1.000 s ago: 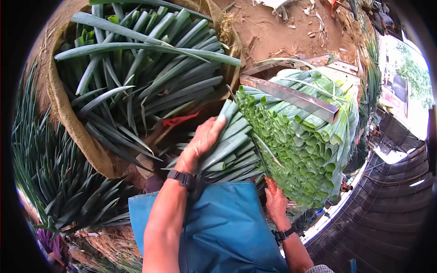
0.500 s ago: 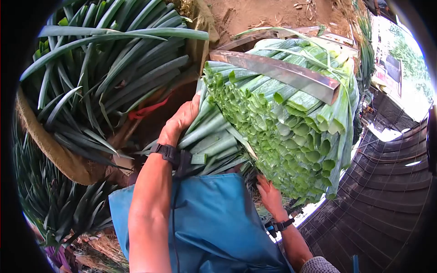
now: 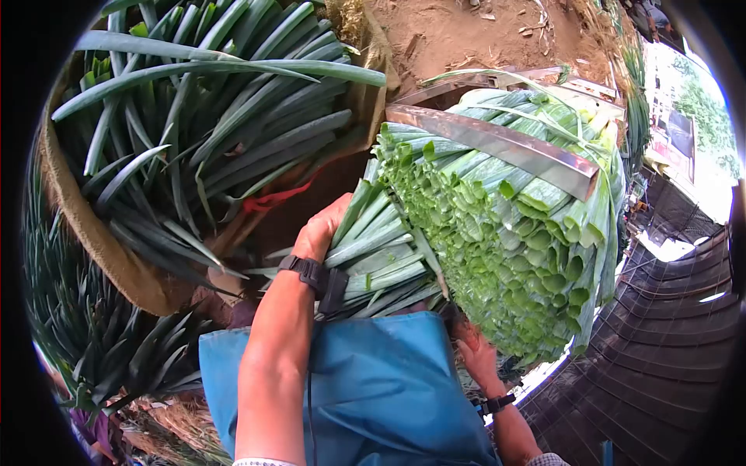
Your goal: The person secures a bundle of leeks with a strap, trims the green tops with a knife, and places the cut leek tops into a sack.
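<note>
A thick bundle of green onions (image 3: 497, 256) lies in a metal frame, its trimmed hollow leaf ends facing me. Across its top runs a metal bar (image 3: 497, 144). My left hand (image 3: 322, 229) is closed round a sheaf of long cut green onion leaves (image 3: 381, 248), pressed beside the bundle's trimmed face, above my blue apron (image 3: 357, 373). Low under the bundle's near edge is my right hand (image 3: 475, 356), fingers curled and partly hidden. Something dark shows by its fingertips; I cannot make out what it is.
On the left stands a brown sack (image 3: 101, 241) full of untrimmed green onions (image 3: 225, 116), with a red tie (image 3: 272, 198) beside it. More onion leaves (image 3: 93, 303) lie lower left. Bare soil (image 3: 466, 35) lies behind, and dark ribbed sheeting (image 3: 637, 349) to the right.
The whole view has shifted, so everything sits slightly lower and to the right. My left hand still grips the leaves and has moved slightly lower against the bundle. The right hand stays under the bundle.
</note>
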The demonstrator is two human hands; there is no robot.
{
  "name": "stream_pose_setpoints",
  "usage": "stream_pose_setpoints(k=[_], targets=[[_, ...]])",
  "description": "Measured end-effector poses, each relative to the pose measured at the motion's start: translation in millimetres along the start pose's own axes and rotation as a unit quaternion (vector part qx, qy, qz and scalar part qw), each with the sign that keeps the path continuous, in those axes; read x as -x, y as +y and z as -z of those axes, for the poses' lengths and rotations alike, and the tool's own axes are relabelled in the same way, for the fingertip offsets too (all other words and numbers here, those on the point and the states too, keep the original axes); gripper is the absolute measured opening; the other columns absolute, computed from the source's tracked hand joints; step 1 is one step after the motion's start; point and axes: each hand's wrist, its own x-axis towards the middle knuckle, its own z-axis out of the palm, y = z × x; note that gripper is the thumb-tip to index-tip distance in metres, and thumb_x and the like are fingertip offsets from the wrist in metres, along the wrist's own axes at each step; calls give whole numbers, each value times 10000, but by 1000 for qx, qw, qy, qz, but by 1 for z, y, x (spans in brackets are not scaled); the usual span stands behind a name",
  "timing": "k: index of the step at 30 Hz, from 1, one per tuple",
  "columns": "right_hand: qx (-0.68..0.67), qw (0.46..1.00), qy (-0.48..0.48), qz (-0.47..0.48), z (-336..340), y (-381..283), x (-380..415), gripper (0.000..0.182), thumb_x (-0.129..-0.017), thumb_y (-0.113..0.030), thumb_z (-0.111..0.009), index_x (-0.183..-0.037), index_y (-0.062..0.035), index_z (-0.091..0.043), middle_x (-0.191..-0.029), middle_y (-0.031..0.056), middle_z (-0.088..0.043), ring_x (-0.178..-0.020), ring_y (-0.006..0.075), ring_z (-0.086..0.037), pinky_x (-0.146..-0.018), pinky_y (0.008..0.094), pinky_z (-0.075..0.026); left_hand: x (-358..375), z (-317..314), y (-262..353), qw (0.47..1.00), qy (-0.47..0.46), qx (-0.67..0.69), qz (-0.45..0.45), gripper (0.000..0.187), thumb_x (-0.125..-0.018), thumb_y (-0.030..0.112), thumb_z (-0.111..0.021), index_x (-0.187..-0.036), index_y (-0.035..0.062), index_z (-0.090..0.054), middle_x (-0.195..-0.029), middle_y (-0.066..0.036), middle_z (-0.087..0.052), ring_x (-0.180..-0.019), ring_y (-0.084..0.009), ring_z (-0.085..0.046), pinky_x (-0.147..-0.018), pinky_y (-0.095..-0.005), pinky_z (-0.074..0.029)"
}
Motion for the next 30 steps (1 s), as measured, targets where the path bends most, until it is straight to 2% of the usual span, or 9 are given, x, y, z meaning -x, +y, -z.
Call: stream_pose_setpoints(k=[3, 10, 15, 17, 22, 24, 26, 28, 30], targets=[[-44, 998, -40, -7, 23, -20, 7, 460, -923, -326, -636, -1306, -75, -588, -1181, 234, -647, -1033, 445, -629, -852, 487, -521, 13, 1, -16, 999, 31, 24, -22, 351, -868, 329, -673, -1031, 20, -704, -961, 55, -641, -895, -81, -517, -779, -320, -472], [-77, 975, 7, 208, -7, -65, -51, 443, -960, -319, -580, -1321, -64, -569, -1188, 235, -645, -1095, 406, -614, -951, 442, -480, 57, -9, -16, 992, 47, 109, 46, 455, -916, 339, -641, -1252, 31, -637, -1197, -10, -641, -1059, -126, -532, -938, -328, -452], [-61, 991, -74, 91, 29, -109, -33, 438, -1006, -269, -441, -1403, -100, -519, -1282, 229, -601, -1203, 376, -573, -1037, 463, -441, 66, -10, -25, 962, 28, 262, 66, 505, -1007, 357, -541, -1363, -1, -544, -1292, -90, -629, -1131, -196, -606, -986, -332, -489], [11, 990, -95, 102, -3, -68, -36, 437, -1002, -226, -405, -1413, -115, -505, -1390, 167, -548, -1223, 330, -568, -1053, 494, -431, 73, -17, -23, 919, -24, 389, 68, 479, -1018, 338, -518, -1352, -5, -547, -1283, -140, -640, -1109, -236, -650, -971, -356, -527], [2, 985, -121, 121, -27, 14, -40, 493, -994, -161, -374, -1484, -208, -382, -1387, 245, -519, -1124, 361, -627, -942, 525, -506, 67, -14, -50, 954, 54, 293, 37, 391, -1003, 302, -563, -1281, 30, -601, -1228, -91, -662, -1061, -200, -635, -957, -325, -505], [53, 981, -168, 82, -16, 5, -34, 518, -990, -147, -367, -1497, -251, -350, -1372, 276, -509, -1071, 388, -644, -892, 541, -527, 78, -32, -32, 923, 177, 324, 110, 379, -1019, 325, -542, -1275, 55, -613, -1237, -78, -663, -1047, -192, -628, -961, -322, -498], [124, 970, -207, 23, -7, -2, -39, 526, -986, -149, -367, -1492, -289, -342, -1352, 297, -501, -1015, 419, -652, -841, 553, -538, 69, -27, -44, 834, 139, 520, 123, 387, -1018, 337, -545, -1264, 48, -620, -1226, -90, -672, -1028, -199, -640, -943, -324, -511], [148, 970, -191, 40, -14, 7, -39, 523, -984, -159, -373, -1485, -304, -345, -1348, 299, -494, -981, 428, -660, -798, 552, -551, 69, -23, -52, 826, 113, 540, 114, 381, -1002, 339, -580, -1226, 37, -647, -1180, -117, -695, -989, -206, -667, -903, -323, -537], [81, 986, -121, 78, -35, 21, -43, 398, -972, -238, -453, -1369, -210, -429, -1272, 267, -554, -997, 435, -648, -825, 515, -538, 77, -31, -44, 886, 180, 409, 125, 378, -972, 310, -630, -1222, 28, -658, -1180, -124, -695, -995, -212, -681, -896, -324, -545]])
